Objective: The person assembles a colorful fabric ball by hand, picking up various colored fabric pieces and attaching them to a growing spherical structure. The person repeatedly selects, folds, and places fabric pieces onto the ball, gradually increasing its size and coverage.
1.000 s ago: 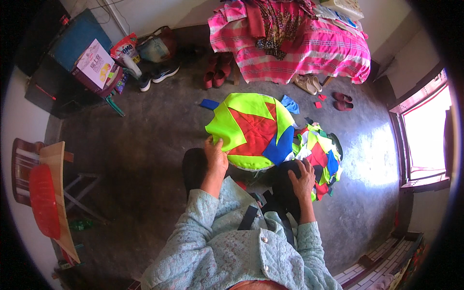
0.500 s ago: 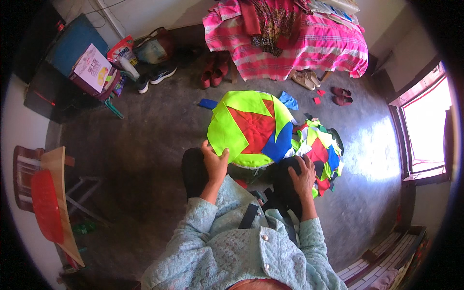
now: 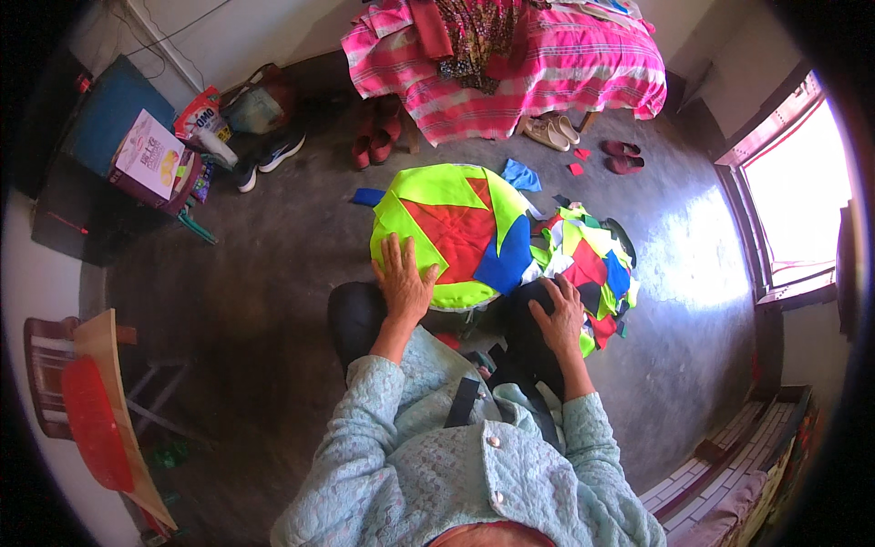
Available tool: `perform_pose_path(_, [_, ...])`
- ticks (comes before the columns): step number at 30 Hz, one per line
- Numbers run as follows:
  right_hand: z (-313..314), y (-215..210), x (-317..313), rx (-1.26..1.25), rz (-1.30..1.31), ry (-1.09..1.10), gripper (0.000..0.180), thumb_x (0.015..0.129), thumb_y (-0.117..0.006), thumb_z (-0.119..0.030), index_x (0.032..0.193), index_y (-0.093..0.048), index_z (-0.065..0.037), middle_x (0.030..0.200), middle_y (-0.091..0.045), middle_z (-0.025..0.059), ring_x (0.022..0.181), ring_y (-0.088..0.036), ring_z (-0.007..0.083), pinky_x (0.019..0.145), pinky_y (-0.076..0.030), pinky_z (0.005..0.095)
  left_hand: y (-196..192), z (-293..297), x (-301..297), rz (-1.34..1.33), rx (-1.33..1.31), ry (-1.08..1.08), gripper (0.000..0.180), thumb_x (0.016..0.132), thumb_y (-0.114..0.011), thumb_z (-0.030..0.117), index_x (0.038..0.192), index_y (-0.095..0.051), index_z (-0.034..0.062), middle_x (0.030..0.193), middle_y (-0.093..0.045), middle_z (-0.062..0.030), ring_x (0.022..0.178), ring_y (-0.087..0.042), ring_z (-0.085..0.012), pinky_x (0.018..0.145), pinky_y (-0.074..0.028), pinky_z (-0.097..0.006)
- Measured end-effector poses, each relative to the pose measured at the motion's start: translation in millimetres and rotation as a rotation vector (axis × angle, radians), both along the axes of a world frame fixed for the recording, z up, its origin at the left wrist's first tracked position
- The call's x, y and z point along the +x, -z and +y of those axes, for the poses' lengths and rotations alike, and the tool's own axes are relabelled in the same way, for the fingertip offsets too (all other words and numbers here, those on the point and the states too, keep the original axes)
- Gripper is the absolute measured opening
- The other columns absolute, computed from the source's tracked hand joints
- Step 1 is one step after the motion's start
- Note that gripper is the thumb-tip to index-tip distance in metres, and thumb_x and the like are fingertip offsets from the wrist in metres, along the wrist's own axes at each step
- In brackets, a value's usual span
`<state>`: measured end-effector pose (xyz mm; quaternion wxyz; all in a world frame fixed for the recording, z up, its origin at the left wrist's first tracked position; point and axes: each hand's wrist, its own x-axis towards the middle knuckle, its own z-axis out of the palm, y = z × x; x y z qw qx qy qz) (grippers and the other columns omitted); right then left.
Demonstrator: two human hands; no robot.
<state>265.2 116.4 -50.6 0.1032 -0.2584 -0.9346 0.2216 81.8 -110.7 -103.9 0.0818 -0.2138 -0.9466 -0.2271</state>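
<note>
dark concrete floor (image 3: 273, 273), bed with a pink striped cover (image 3: 547, 64) along the far wall, bright window (image 3: 793, 191) on the right throwing a sun patch, shoes (image 3: 547, 132) scattered about, red chair (image 3: 87, 415) bottom left, blue box (image 3: 114, 109) in the corner

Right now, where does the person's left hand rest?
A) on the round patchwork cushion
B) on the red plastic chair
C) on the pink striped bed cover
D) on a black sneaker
A: the left hand lies flat on the lower left part of the round patchwork cushion, over its neon yellow-green cloth.
</note>
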Motion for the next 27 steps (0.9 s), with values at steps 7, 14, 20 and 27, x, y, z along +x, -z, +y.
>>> perform_pose_path(7, [-0.8, 0.6, -0.5, 0.010, -0.024, 0.012, 0.050, 0.076, -0.070, -0.033, 0.124, -0.060, -0.019, 0.137, -0.047, 0.0136, 0.127, -0.042, 0.0344, 0.101, -0.035, 0.0501, -33.5, 7.2, -21.4, 0.123, 0.014, 0.075, 0.058, 0.081, -0.069, 0.031, 0.130, -0.048, 0.0079, 0.141, -0.038, -0.0178, 0.135, -0.031, -0.0380, 0.108, -0.018, -0.062])
perform_pose_path(14, [0.8, 0.0, -0.6, 0.015, -0.017, 0.002, 0.050, 0.077, -0.069, -0.033, 0.124, -0.060, -0.019, 0.136, -0.047, 0.0137, 0.127, -0.042, 0.0342, 0.100, -0.036, 0.0499, -37.9, 44.8, -82.0, 0.300, -0.100, 0.192, 0.040, 0.076, -0.072, 0.022, 0.112, -0.061, 0.0088, 0.125, -0.053, -0.0120, 0.127, -0.043, -0.0296, 0.108, -0.020, -0.059])
perform_pose_path(20, [2.6, 2.8, 0.3, 0.022, -0.020, -0.006, 0.051, 0.076, -0.069, -0.033, 0.124, -0.060, -0.018, 0.136, -0.047, 0.0147, 0.127, -0.042, 0.0345, 0.099, -0.036, 0.0498, -19.5, 66.7, -102.6, 0.246, -0.163, 0.268, 0.019, 0.078, -0.070, 0.021, 0.093, -0.065, 0.0102, 0.099, -0.061, -0.0068, 0.105, -0.057, -0.0243, 0.106, -0.025, -0.057])
perform_pose_path(27, [5.8, 7.0, 2.5, 0.034, -0.009, -0.010, 0.052, 0.076, -0.070, -0.034, 0.125, -0.059, -0.018, 0.136, -0.047, 0.0148, 0.126, -0.043, 0.0348, 0.099, -0.037, 0.0508, -9.8, 76.9, -112.2, 0.374, -0.225, 0.265, 0.012, 0.082, -0.058, 0.015, 0.075, -0.066, 0.0102, 0.080, -0.061, -0.0058, 0.084, -0.060, -0.0230, 0.094, -0.037, -0.049])
